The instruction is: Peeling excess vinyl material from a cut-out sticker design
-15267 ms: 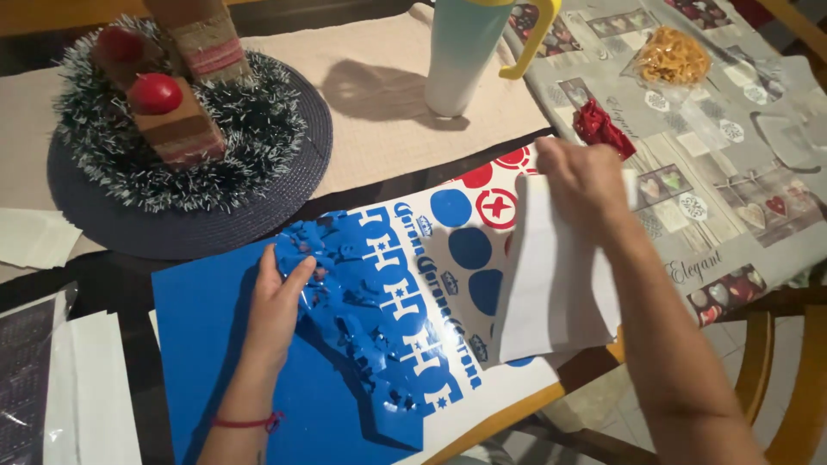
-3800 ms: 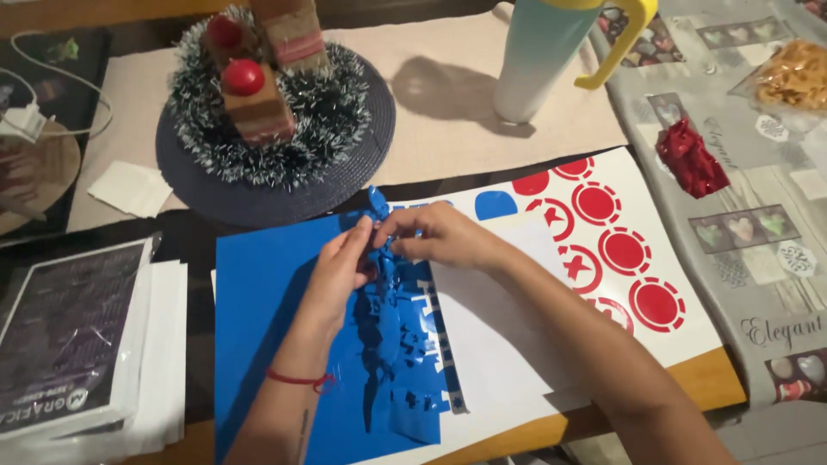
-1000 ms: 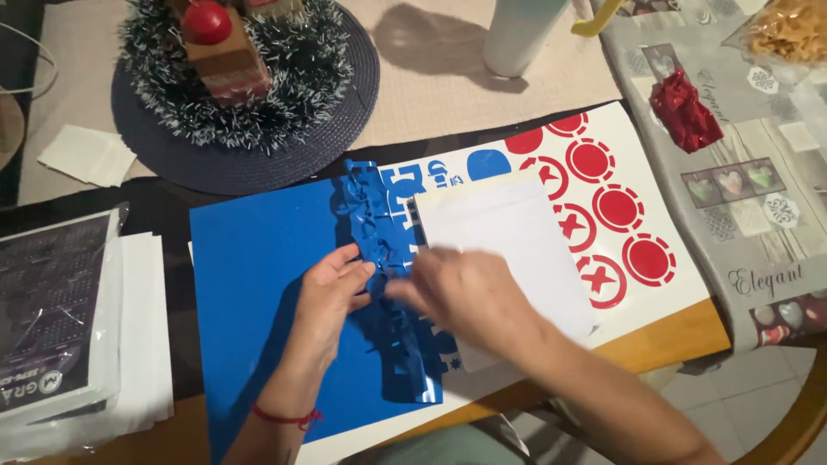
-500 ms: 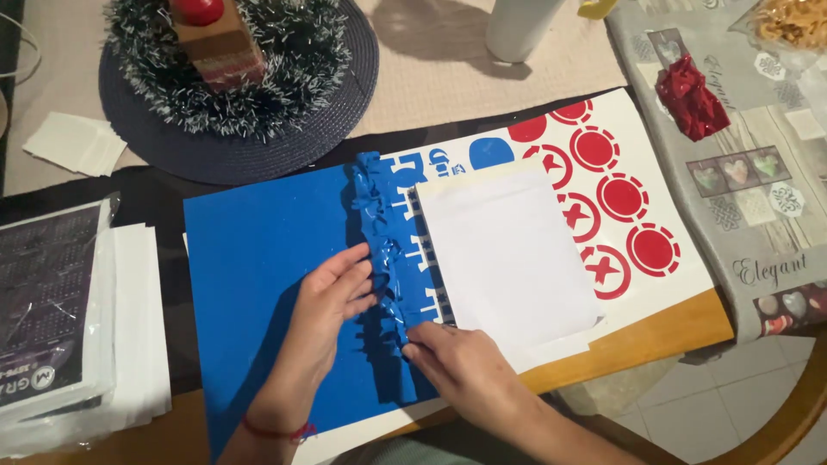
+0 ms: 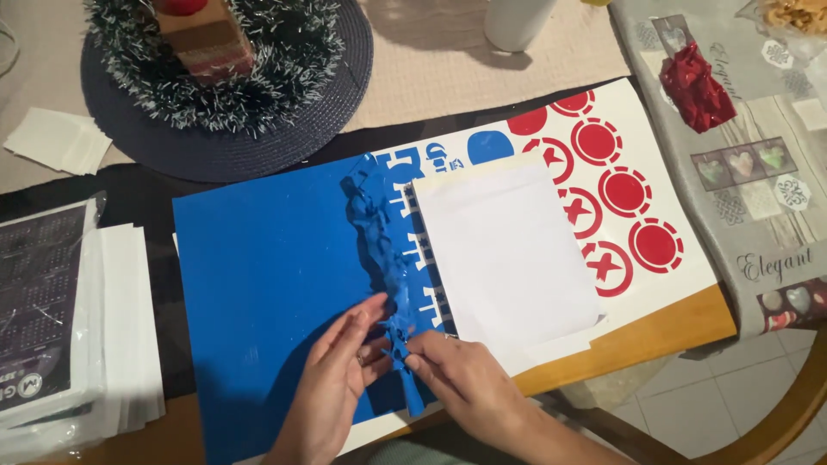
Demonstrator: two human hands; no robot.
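Note:
A blue vinyl sheet [image 5: 267, 293] lies on a white backing with blue and red cut shapes [image 5: 620, 189]. A crumpled ridge of peeled blue vinyl [image 5: 379, 232] runs down its right side. My left hand [image 5: 332, 379] and my right hand [image 5: 457, 383] meet at the ridge's near end, both pinching the peeled blue strip [image 5: 403, 357] between fingertips. A plain white paper sheet [image 5: 508, 258] lies over the shapes just right of my hands.
A dark round mat with a tinsel wreath [image 5: 233, 77] sits at the back left. A stack of white sheets with a dark printed card [image 5: 60, 319] lies at the left. A red wrapper [image 5: 696, 82] rests on the grey patterned cloth [image 5: 775, 207]. A white cup base [image 5: 517, 21] stands behind.
Both hands have slid down the crumpled ridge toward the near edge. My right hand, earlier flat beside the ridge, now pinches its lower end together with the left.

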